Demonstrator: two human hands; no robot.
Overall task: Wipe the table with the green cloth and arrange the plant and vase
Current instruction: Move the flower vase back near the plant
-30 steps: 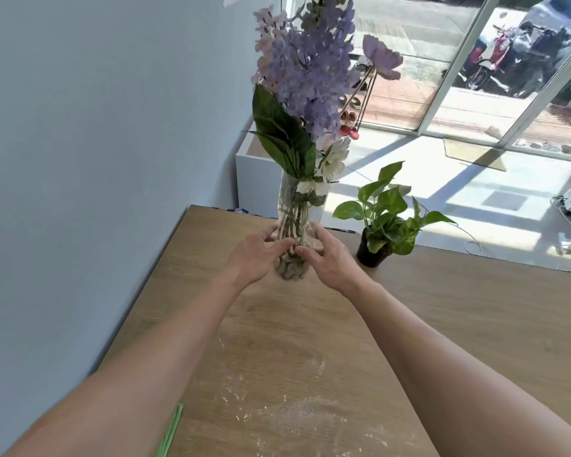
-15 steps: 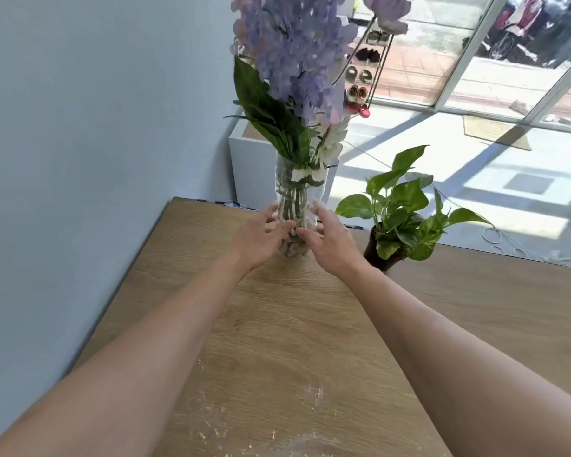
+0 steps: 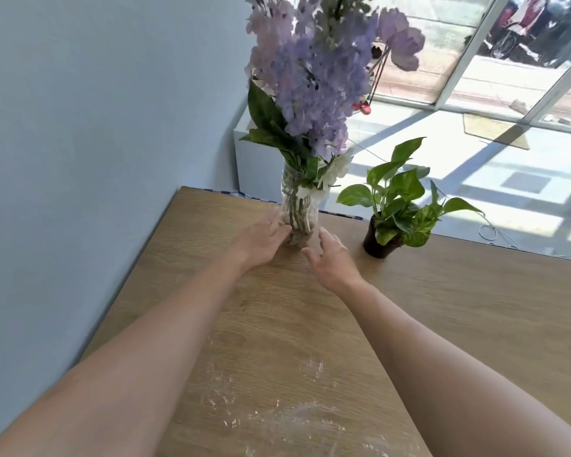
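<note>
A clear glass vase [image 3: 298, 206] with purple flowers [image 3: 310, 70] stands upright near the far left corner of the wooden table [image 3: 475, 308]. My left hand [image 3: 261, 240] lies by the vase's lower left side, fingers spread and loose, fingertips just at the glass. My right hand [image 3: 332, 258] is a little off the vase to the right, open with spread fingers and holding nothing. A small green potted plant [image 3: 399, 206] in a dark pot stands to the right of the vase at the table's far edge. The green cloth is out of view.
White dusty smears [image 3: 277, 417] mark the table near me. A blue-grey wall [image 3: 96, 143] runs along the table's left edge. Beyond the far edge are a white cabinet [image 3: 257, 166] and a sunlit floor with glass doors [image 3: 475, 77].
Both hands were clasped around the vase's base; now the right hand has come off it and the left has loosened. The vase stands farther toward the table's far edge.
</note>
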